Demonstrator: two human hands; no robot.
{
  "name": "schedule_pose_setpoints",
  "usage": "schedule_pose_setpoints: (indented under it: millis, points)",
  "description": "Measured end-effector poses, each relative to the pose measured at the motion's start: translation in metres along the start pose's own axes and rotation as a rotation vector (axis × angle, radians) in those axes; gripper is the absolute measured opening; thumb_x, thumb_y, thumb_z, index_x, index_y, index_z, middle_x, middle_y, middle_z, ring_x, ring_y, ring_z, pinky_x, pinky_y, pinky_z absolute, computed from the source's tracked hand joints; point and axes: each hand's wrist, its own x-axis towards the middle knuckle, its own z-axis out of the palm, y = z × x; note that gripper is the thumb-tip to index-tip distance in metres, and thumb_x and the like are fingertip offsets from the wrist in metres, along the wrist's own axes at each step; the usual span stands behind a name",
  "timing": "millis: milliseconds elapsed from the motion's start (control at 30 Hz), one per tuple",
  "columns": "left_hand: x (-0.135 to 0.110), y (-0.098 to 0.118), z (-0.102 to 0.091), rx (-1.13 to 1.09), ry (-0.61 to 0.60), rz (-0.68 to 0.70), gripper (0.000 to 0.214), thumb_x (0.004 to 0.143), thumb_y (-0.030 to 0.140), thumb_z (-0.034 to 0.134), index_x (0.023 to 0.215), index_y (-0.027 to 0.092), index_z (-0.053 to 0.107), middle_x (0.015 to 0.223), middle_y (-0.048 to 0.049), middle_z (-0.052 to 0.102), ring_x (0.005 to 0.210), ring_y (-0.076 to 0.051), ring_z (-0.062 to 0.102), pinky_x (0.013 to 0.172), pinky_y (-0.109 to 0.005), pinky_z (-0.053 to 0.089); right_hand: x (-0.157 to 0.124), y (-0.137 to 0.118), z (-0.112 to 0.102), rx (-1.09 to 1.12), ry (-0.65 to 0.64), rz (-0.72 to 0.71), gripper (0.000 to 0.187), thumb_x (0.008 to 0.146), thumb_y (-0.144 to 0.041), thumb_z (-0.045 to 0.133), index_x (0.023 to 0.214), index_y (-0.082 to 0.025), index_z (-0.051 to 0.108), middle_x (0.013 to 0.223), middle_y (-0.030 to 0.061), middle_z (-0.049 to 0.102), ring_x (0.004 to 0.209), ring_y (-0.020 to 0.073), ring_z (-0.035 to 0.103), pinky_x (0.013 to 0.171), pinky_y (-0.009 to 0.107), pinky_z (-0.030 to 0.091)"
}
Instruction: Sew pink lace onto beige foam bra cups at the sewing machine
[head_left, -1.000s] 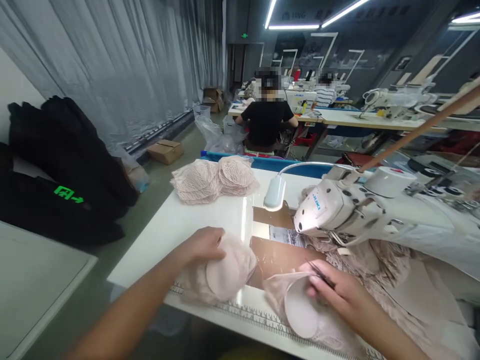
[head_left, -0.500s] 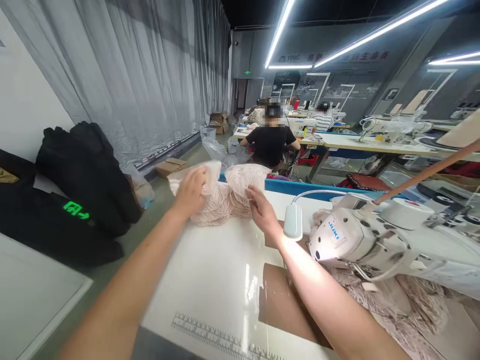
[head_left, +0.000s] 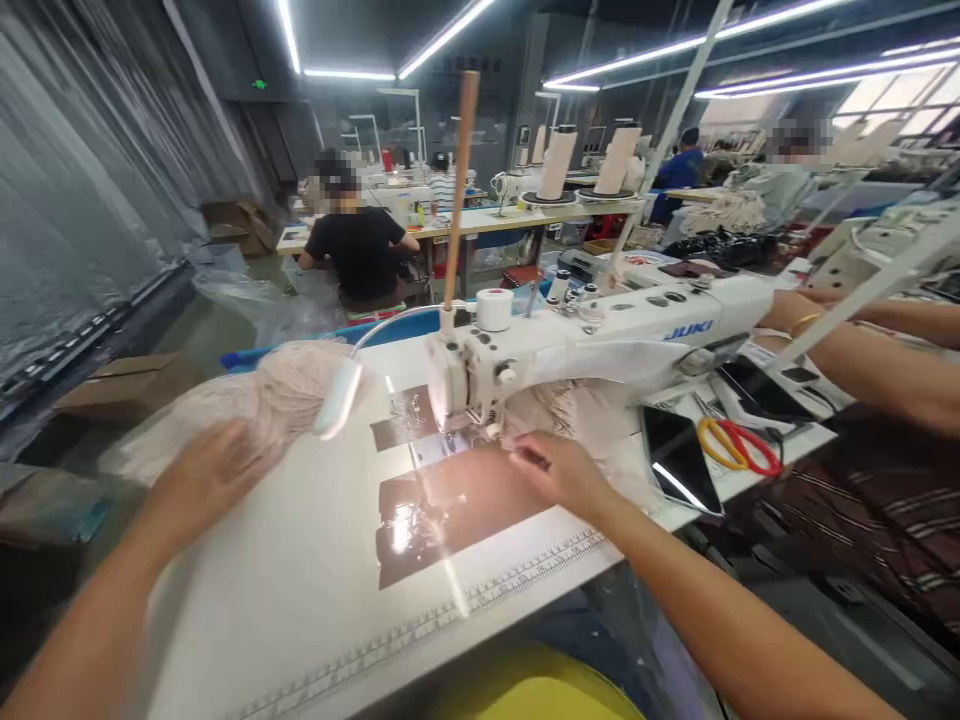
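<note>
My left hand (head_left: 206, 485) lies at the near side of a pile of pale pink lace fabric (head_left: 292, 385) on the left of the sewing table (head_left: 300, 560). Its fingers are stretched over the cloth, somewhat blurred. My right hand (head_left: 566, 475) is beside the needle area of a white sewing machine (head_left: 585, 345). The thumb and index finger are pinched at the edge of more lace fabric (head_left: 559, 405), which lies under the machine arm. A brown patch (head_left: 465, 500) covers the tabletop around the needle plate.
A small lamp (head_left: 341, 400) on a bent neck hangs left of the machine head. To the right lie a dark phone (head_left: 679, 455) and red-and-yellow-handled scissors (head_left: 739, 445). A ruler strip (head_left: 465, 600) follows the front edge. Another person's arm (head_left: 862, 350) reaches in at right.
The view has swung right. My right hand has left the lace pile and moved to the fabric by the machine. The piece lifted by my left hand is down on the pile.
</note>
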Motion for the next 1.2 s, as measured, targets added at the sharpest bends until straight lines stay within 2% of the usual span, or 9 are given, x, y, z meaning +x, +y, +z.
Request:
schedule_pose_setpoints:
  millis: [133, 200, 300, 433, 567, 733, 900, 1067, 1200]
  points:
    - [-0.027, 0.048, 0.019, -0.099, -0.259, -0.050, 0.046, 0.082, 0.053, 0.052, 0.122, 0.030, 0.056, 0.136, -0.0022, 0.053, 0.127, -0.032, 0.047, 0.083, -0.042, 0.057, 0.001, 0.056, -0.029, -0.086, 0.274, 0.172, 0.033, 0.082, -0.037, 0.055, 0.106, -0.014, 0.059, 0.104, 0.0138, 0.064, 0.092, 0.0255, 0.060, 0.077, 0.036, 0.045]
    - [-0.035, 0.080, 0.030, -0.203, -0.395, 0.007, 0.047, 0.084, 0.053, 0.051, 0.123, 0.028, 0.058, 0.137, -0.0045, 0.053, 0.126, -0.032, 0.047, 0.077, -0.037, 0.058, 0.009, 0.070, -0.033, -0.094, 0.302, 0.166, 0.030, 0.079, -0.036, 0.057, 0.100, -0.015, 0.061, 0.098, 0.0115, 0.065, 0.084, 0.0245, 0.060, 0.071, 0.034, 0.043]
    - [-0.043, 0.128, 0.049, -0.398, -0.544, 0.144, 0.046, 0.085, 0.050, 0.055, 0.123, 0.024, 0.060, 0.130, -0.0088, 0.058, 0.120, -0.030, 0.053, 0.094, -0.039, 0.051, 0.011, 0.070, -0.032, -0.046, 0.324, 0.127, 0.020, 0.082, -0.037, 0.051, 0.074, -0.019, 0.057, 0.068, 0.0035, 0.059, 0.065, 0.0186, 0.054, 0.060, 0.029, 0.039]
    - [-0.052, 0.187, 0.073, -0.751, -0.773, 0.191, 0.042, 0.087, 0.047, 0.055, 0.119, 0.021, 0.062, 0.125, -0.0107, 0.061, 0.116, -0.027, 0.056, 0.100, -0.040, 0.046, -0.014, 0.047, -0.030, 0.094, 0.374, -0.044, 0.027, 0.083, -0.034, 0.052, 0.062, -0.022, 0.042, 0.056, -0.0030, 0.046, 0.052, 0.0112, 0.043, 0.052, 0.024, 0.033]
    - [-0.044, 0.245, 0.098, -1.140, -0.803, 0.091, 0.046, 0.085, 0.048, 0.059, 0.121, 0.021, 0.060, 0.124, -0.0109, 0.060, 0.115, -0.026, 0.055, 0.096, -0.038, 0.045, -0.044, 0.024, -0.017, 0.257, 0.186, -0.463, 0.022, 0.079, -0.020, 0.052, 0.062, -0.022, 0.038, 0.055, -0.0043, 0.045, 0.050, 0.0094, 0.041, 0.050, 0.023, 0.029]
    - [-0.023, 0.297, 0.131, -1.390, -0.954, -0.048, 0.037, 0.073, 0.045, 0.074, 0.088, 0.012, 0.066, 0.079, -0.0052, 0.065, 0.073, -0.015, 0.061, 0.071, -0.026, 0.047, -0.068, 0.000, 0.012, 0.424, -0.202, -0.734, 0.018, 0.071, -0.025, 0.055, 0.063, -0.022, 0.039, 0.057, -0.0038, 0.051, 0.051, 0.0093, 0.043, 0.047, 0.023, 0.028]
    - [-0.026, 0.302, 0.140, -1.427, -0.951, -0.214, 0.035, 0.069, 0.042, 0.076, 0.076, 0.009, 0.065, 0.069, -0.0063, 0.065, 0.065, -0.014, 0.061, 0.073, -0.029, 0.048, -0.081, -0.004, 0.009, 0.693, -0.342, -0.760, 0.015, 0.074, -0.032, 0.060, 0.069, -0.021, 0.052, 0.060, -0.0037, 0.057, 0.055, 0.0081, 0.052, 0.050, 0.019, 0.035]
    - [-0.046, 0.256, 0.105, -1.367, -1.085, -0.008, 0.029, 0.083, 0.038, 0.063, 0.086, 0.011, 0.071, 0.096, -0.0138, 0.070, 0.088, -0.021, 0.065, 0.087, -0.034, 0.048, -0.069, 0.026, -0.018, 0.752, -0.100, -0.359, 0.013, 0.084, -0.033, 0.057, 0.084, -0.021, 0.062, 0.071, 0.0003, 0.064, 0.060, 0.0105, 0.056, 0.058, 0.022, 0.043]
    - [-0.076, 0.206, 0.075, -1.497, -1.042, 0.140, 0.034, 0.084, 0.043, 0.058, 0.080, 0.014, 0.075, 0.090, -0.0157, 0.073, 0.084, -0.026, 0.068, 0.081, -0.039, 0.051, -0.051, 0.048, -0.020, 0.705, 0.021, -0.065, 0.022, 0.086, -0.039, 0.055, 0.092, -0.021, 0.065, 0.105, 0.0094, 0.067, 0.098, 0.0213, 0.063, 0.082, 0.032, 0.049]
